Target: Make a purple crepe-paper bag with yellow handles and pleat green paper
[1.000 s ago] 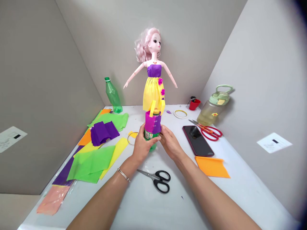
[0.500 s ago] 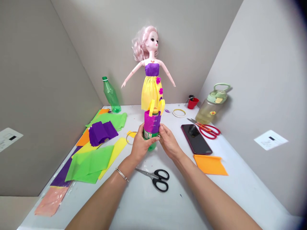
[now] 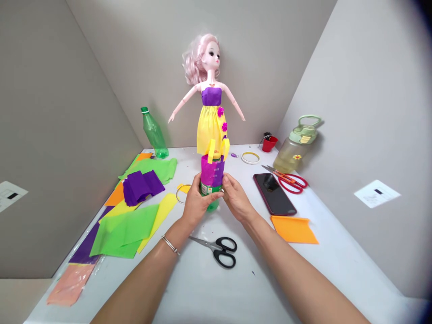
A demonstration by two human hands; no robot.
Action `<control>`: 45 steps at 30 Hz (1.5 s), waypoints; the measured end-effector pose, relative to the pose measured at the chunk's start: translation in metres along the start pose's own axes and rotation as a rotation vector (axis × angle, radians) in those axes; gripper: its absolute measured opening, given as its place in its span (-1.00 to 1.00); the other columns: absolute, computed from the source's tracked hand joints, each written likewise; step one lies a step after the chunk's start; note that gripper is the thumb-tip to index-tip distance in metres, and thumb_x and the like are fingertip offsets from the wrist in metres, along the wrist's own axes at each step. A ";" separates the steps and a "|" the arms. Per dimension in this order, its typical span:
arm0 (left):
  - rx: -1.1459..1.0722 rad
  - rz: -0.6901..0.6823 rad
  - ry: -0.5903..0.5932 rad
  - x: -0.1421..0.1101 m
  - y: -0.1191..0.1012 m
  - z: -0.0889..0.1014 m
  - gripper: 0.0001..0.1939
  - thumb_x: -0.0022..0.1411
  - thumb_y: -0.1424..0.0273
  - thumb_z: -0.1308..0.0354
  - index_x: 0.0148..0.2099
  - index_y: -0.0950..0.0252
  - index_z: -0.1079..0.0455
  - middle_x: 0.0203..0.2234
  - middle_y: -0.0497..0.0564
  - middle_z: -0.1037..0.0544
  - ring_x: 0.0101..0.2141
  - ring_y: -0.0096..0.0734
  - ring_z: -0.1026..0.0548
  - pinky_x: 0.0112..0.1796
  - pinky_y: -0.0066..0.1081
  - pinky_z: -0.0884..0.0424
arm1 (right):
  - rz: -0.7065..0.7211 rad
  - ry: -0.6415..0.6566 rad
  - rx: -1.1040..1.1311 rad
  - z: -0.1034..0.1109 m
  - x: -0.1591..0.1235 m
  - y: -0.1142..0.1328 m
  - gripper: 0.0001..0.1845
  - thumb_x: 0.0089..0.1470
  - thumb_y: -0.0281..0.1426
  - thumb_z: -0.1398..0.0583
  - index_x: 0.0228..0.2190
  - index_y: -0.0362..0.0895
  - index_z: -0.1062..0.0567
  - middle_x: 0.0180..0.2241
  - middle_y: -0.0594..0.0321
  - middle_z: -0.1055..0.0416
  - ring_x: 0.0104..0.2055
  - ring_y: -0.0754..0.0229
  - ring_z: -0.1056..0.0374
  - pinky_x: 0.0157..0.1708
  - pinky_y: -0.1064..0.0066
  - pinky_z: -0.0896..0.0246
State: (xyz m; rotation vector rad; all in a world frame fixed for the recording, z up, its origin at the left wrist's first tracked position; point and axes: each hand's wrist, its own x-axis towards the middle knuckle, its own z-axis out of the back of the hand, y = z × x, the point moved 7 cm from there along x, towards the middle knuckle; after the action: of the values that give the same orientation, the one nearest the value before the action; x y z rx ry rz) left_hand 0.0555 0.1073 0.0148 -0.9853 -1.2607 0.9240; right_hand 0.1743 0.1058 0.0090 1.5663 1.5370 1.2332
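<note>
The left hand has its thumb laid across the front of an upright green plastic bottle with a printed label, its other fingers round the left side, so the grip is closed on it. The right hand presses its thumb and curled fingers against the opposite side, at the lower edge of a magenta-and-purple cloth sleeve. With one hand on either side, the hold seems meant to steady the bottle and keep the sleeve snug. Two yellow strips rise from the sleeve's top like straps. Whether the bottle's base touches the white table I cannot tell.

Just behind stands a pink-haired doll in a purple bodice and gathered yellow skirt, its feet hidden by the bottle. Black-handled metal scissors lie nearer the wearer, between the forearms, probably left there for easy reach. To the left, bright green fabric sheets and a folded purple cloth overlap, perhaps gathered aside to free the middle. To the right lie a dark smartphone and an orange fabric piece.
</note>
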 end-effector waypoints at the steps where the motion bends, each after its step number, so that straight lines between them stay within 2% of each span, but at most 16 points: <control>1: 0.001 -0.001 0.001 0.000 0.000 0.000 -0.31 -0.05 0.20 -0.41 0.10 0.22 -0.27 -0.11 0.02 -0.53 -0.13 -0.23 -0.48 -0.08 -0.35 -0.38 | -0.001 0.000 -0.002 0.000 0.000 0.000 -0.56 0.08 0.02 -0.21 -0.16 -0.02 -0.52 -0.19 0.23 -0.54 -0.15 0.11 -0.40 -0.16 0.33 -0.30; 11: 0.036 -0.010 -0.037 -0.002 -0.002 -0.001 -0.32 -0.02 0.21 -0.40 0.11 0.20 -0.25 -0.11 0.03 -0.50 -0.12 -0.22 -0.46 -0.09 -0.34 -0.36 | 0.020 -0.004 -0.020 0.000 0.000 -0.001 -0.50 0.05 0.08 -0.20 -0.14 -0.02 -0.50 -0.17 0.21 -0.53 -0.08 0.06 -0.39 -0.09 0.28 -0.29; 16: 0.040 0.003 -0.025 -0.002 -0.001 -0.001 -0.35 0.00 0.22 -0.39 0.10 0.21 -0.25 -0.14 0.01 -0.51 -0.16 -0.25 -0.47 -0.12 -0.36 -0.37 | 0.032 0.000 -0.034 -0.001 0.000 -0.002 -0.56 0.02 -0.06 -0.30 -0.14 -0.04 -0.47 -0.12 0.20 -0.51 -0.03 0.06 -0.36 0.00 0.28 -0.24; 27: 0.020 0.013 -0.007 0.000 -0.001 -0.001 -0.35 -0.02 0.19 -0.39 0.08 0.21 -0.28 -0.13 0.01 -0.52 -0.14 -0.23 -0.47 -0.11 -0.35 -0.37 | 0.032 -0.005 -0.058 0.002 0.001 -0.003 -0.58 0.02 -0.05 -0.28 -0.16 -0.02 -0.48 -0.13 0.21 -0.51 -0.06 0.08 -0.38 -0.04 0.30 -0.26; 35: -0.033 0.024 0.027 0.000 0.001 -0.002 -0.34 -0.02 0.23 -0.40 0.10 0.22 -0.28 -0.10 0.02 -0.52 -0.10 -0.22 -0.46 -0.08 -0.35 -0.37 | 0.040 0.018 -0.078 0.003 0.001 0.000 -0.60 0.03 -0.04 -0.28 -0.19 -0.03 -0.46 -0.14 0.21 -0.50 -0.08 0.08 -0.37 -0.06 0.30 -0.27; 41: -0.085 0.053 0.078 0.004 0.002 -0.001 -0.33 -0.07 0.23 -0.43 0.09 0.22 -0.31 -0.09 0.02 -0.53 -0.10 -0.19 -0.47 -0.08 -0.33 -0.38 | 0.059 0.027 -0.118 0.002 0.001 0.001 -0.58 0.05 -0.04 -0.26 -0.14 -0.03 -0.46 -0.12 0.20 -0.50 -0.06 0.07 -0.37 -0.03 0.28 -0.27; 45: -0.133 0.073 0.132 0.008 0.002 0.001 -0.39 -0.09 0.27 -0.45 0.03 0.24 -0.38 -0.12 0.03 -0.56 -0.11 -0.19 -0.48 -0.09 -0.33 -0.38 | 0.081 0.052 -0.169 -0.002 0.000 0.003 -0.55 0.08 -0.04 -0.23 -0.08 -0.03 -0.44 -0.06 0.18 -0.48 0.01 0.05 -0.35 0.03 0.26 -0.23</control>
State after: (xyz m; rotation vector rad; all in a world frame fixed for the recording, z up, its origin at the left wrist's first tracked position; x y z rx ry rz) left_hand 0.0547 0.1153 0.0152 -1.1845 -1.1930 0.8247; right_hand 0.1736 0.1053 0.0131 1.5093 1.3744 1.4202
